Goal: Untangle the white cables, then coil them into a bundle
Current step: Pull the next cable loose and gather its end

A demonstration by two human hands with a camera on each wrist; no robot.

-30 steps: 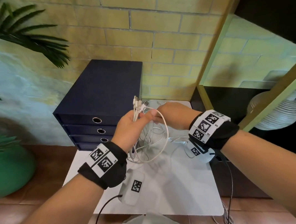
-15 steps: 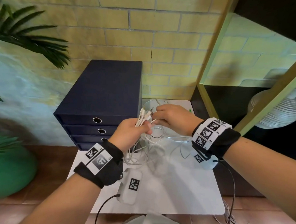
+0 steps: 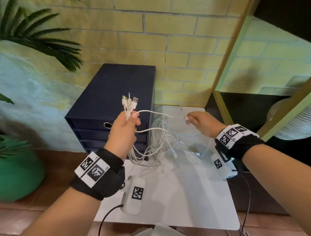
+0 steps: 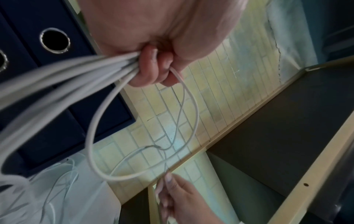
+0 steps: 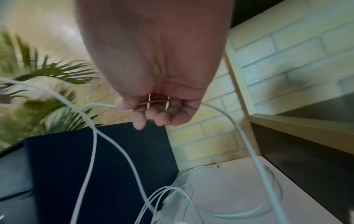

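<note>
From the head camera, the left hand (image 3: 124, 131) was raised above the white table (image 3: 198, 201), its fingers curled round a bunch of white cables (image 3: 152, 144). Above its fist stood the plugs (image 3: 130, 102): a USB plug, an audio jack and one more connector. Below that fist the cables hung in tangled loops down to the table. One cable ran from the left thumb across to the right hand (image 3: 202, 126), which pinched it between thumb and fingertips, well apart from the left hand. Behind the left hand stood a dark blue drawer box (image 3: 115, 87) with round finger holes in its fronts. Further left of that hand were a green pot (image 3: 15, 177) and palm fronds (image 3: 42, 40).

From the left wrist camera, the left hand (image 4: 153, 65) gripped several cables (image 4: 63, 75) side by side, and a loop of one hung from its fingers. Beyond it, the right hand (image 4: 180, 198) pinched a thinner strand near its fingertips. The drawer box (image 4: 57, 106) lay behind the gripped cables.

From the right wrist camera, the right hand (image 5: 153, 106) had its fingers curled over a single cable (image 5: 99, 105) that crossed its palm and left on both sides. Below that hand, more cable loops lay on the table (image 5: 239, 189), beside the drawer box (image 5: 95, 166).
</note>
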